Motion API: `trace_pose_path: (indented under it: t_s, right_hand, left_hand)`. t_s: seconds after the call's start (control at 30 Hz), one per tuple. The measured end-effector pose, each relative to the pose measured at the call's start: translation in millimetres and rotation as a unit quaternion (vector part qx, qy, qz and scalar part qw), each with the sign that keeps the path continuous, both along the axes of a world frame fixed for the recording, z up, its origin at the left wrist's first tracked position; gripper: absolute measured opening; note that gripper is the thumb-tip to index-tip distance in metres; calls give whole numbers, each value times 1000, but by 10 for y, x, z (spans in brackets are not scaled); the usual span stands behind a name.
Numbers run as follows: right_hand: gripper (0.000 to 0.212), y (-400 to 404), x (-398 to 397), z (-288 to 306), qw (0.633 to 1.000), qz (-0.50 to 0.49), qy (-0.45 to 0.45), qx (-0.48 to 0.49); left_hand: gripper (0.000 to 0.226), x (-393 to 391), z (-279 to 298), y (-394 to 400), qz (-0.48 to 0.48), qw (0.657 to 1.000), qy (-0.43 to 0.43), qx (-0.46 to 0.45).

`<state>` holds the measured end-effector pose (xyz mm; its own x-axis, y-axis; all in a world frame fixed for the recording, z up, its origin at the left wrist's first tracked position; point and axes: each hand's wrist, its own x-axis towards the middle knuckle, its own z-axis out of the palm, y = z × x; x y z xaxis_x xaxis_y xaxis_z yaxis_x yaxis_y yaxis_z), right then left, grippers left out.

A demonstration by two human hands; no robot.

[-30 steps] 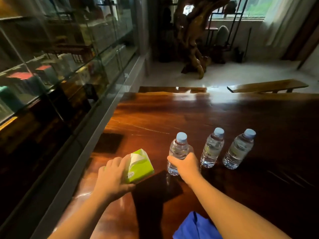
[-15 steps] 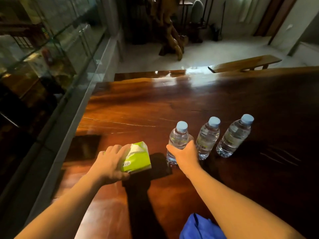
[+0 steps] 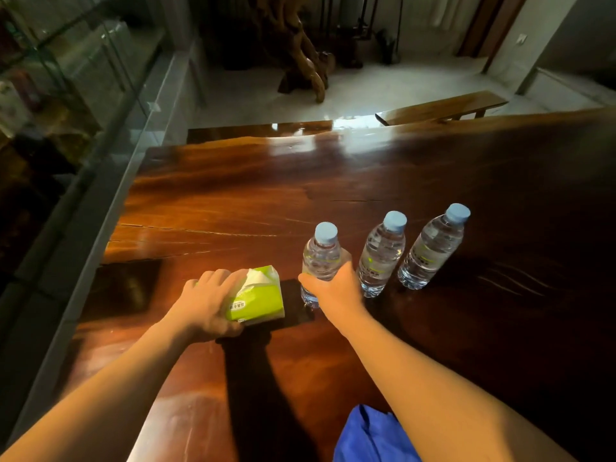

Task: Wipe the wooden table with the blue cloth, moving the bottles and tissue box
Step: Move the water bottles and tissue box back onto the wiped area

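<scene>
left hand (image 3: 208, 303): wrapped over the left end of the tissue box (image 3: 256, 300), fingers over the top edge, thumb under the near corner. Box sits tilted, right end up; can't tell if its low edge touches the wood.
tissue box: green pack, white tissue poking from the top slot. Roughly 9 o'clock of the nearest bottle, just beside it, not touching.
right hand (image 3: 333, 291): closed round the lower body of the left bottle (image 3: 320, 258), thumb on its left side, fingers hidden behind. Bottle upright, base on or right at the table; contact not clear.
middle bottle (image 3: 381, 253): upright, free, at 3 o'clock of the held one, near the right hand's knuckles.
right bottle (image 3: 431, 250): upright, free, at 3 o'clock of the middle bottle, small gap between them. All three clear with pale blue caps, in a row slanting slightly away to the right.
blue cloth (image 3: 370, 438): bunched at the near table edge, 6 o'clock of the bottles, partly under the right forearm, cut by the frame bottom. Neither hand on it.
wooden table (image 3: 233, 201): dark glossy slab, glare on the far edge at 12 o'clock.
glass cabinet (image 3: 66, 78): runs along the 9 to 10 o'clock side.
wooden bench (image 3: 440, 108): past the far edge, about 1 o'clock.
</scene>
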<state>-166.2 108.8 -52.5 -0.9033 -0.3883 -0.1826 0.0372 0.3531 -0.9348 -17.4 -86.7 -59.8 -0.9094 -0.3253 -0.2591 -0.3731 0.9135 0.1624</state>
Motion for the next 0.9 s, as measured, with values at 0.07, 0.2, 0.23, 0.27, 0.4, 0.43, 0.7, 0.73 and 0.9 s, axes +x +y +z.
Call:
trace_pose_path:
  t_s: [0.07,0.2,0.23,0.27,0.4,0.43,0.7,0.73,0.9]
  right_hand:
    - [83,-2,4,-7,1000,0,1,1]
    - [84,5,0,-23,1000,1,2,4]
    - [84,7,0,-18,1000,3,2,5]
    - [84,7,-1,-10,1000,6,2,5]
    - [85,10,-11,23,1000,17,-2,-10]
    - [87,25,-10,30,1000,23,-4,-12]
    - [100,433,73,52,998,36,-22,43]
    - [96,514,85,46,998,41,-19,44]
    - [72,961,173,15,997,59,-2,54]
  left_hand:
    - [108,-31,-47,6,-6,1000,-13,-3]
    - [112,3,-125,38,2,1000,-22,16]
    - [113,18,-130,40,3,1000,-14,17]
    - [114,31,-128,39,3,1000,-7,14]
    - [120,101,-71,24,25,1000,5,3]
    - [121,136,-52,19,33,999,9,5]
    - [112,505,193,175,104,989,100,-9]
    - [109,556,225,243,106,988,107,-15]
    - [81,816,309,740,138,978,152,-30]
